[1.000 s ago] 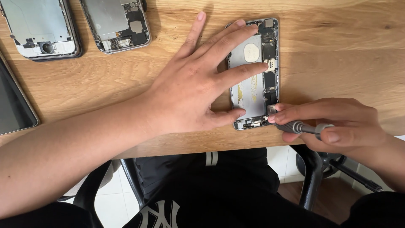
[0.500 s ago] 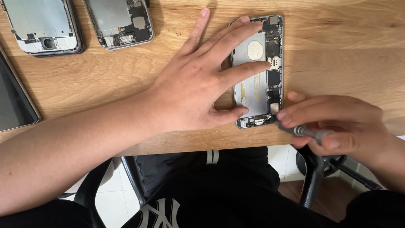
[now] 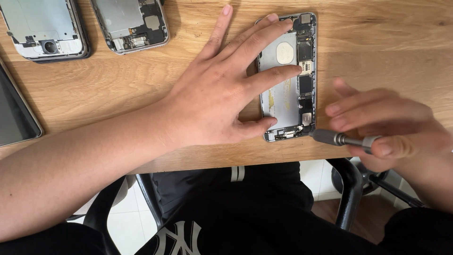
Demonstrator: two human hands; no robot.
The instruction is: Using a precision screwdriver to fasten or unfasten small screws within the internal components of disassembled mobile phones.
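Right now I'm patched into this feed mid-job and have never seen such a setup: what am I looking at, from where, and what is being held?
The view comes from a camera worn on a person's head, looking down at their own two bare hands over a wooden table. The left hand lies spread on an opened phone, its circuit parts exposed, pinning it flat. The right hand, somewhat blurred, holds a small metal screwdriver whose tip is at the phone's lower right corner. Two more opened phone shells lie at the top left, and a dark flat panel sits at the left edge.
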